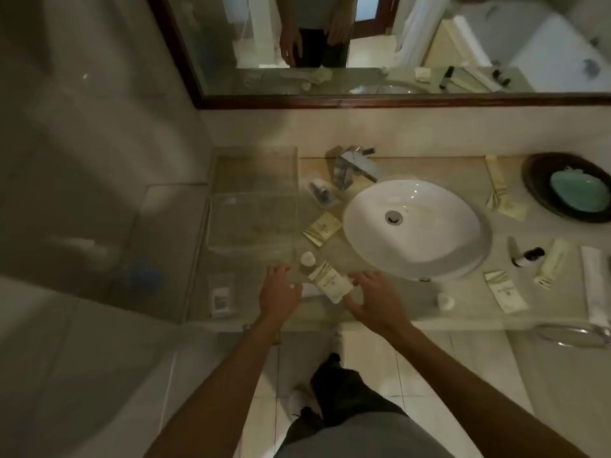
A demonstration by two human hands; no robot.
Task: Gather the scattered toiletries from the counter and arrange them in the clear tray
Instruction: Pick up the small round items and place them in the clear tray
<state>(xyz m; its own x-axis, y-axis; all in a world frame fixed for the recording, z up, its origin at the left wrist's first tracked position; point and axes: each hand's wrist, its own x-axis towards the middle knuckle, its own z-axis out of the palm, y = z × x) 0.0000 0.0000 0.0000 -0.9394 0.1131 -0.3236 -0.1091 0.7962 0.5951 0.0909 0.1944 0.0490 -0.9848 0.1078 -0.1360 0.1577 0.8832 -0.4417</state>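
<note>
A clear tray (215, 223) lies on the counter left of the sink, with nothing visible inside. At the counter's front edge lies a cream toiletry box (327, 280) beside a small white-capped bottle (307, 259). My left hand (279, 290) hovers just left of the box with fingers spread. My right hand (373, 297) is at the box's right end, fingers relaxed, holding nothing. A cream sachet (322, 228) and a clear packet with dark items (320, 191) lie between tray and sink. Right of the sink lie a dark-capped bottle (527, 257), a cream tube (553, 262) and a flat box (506, 290).
The white oval sink (463, 246) fills the counter's middle, with a chrome tap (347, 165) behind it. A dark bowl holding a green dish (535, 180) sits far right. A rolled white towel (595, 282) lies at the right edge. A small card (221, 294) lies front left.
</note>
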